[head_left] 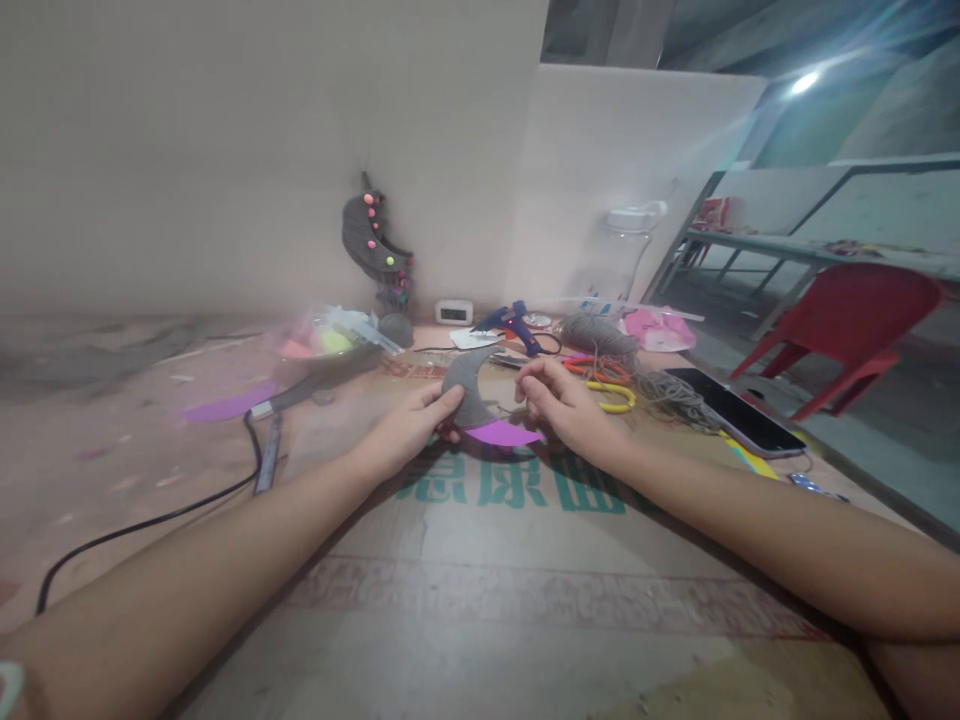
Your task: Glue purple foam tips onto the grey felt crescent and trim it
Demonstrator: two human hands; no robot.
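My left hand (pixel 420 415) grips a grey crescent moon shape (pixel 466 388) by its left side, thumb on the front face. A bright purple piece (pixel 504 433) shows at the crescent's lower end; whether it is joined there I cannot tell. To the right, apart from the crescent, my right hand (pixel 562 400) has its fingers curled and thumb and fingertips close together. What they pinch, if anything, is too small to make out. Behind the hands lies a blue glue gun (pixel 516 325). A finished-looking grey crescent with coloured pompoms (pixel 367 235) hangs against the wall.
Printed cardboard (pixel 450 600) covers the table. Grey yarn (pixel 600 335), orange-handled scissors (pixel 596 370), yellow handles (pixel 619 397) and a phone (pixel 731 410) lie right. A clear bottle (pixel 622 250) and small clock (pixel 454 312) stand behind. A black cable (pixel 150 517) and purple sheet (pixel 229 403) lie left.
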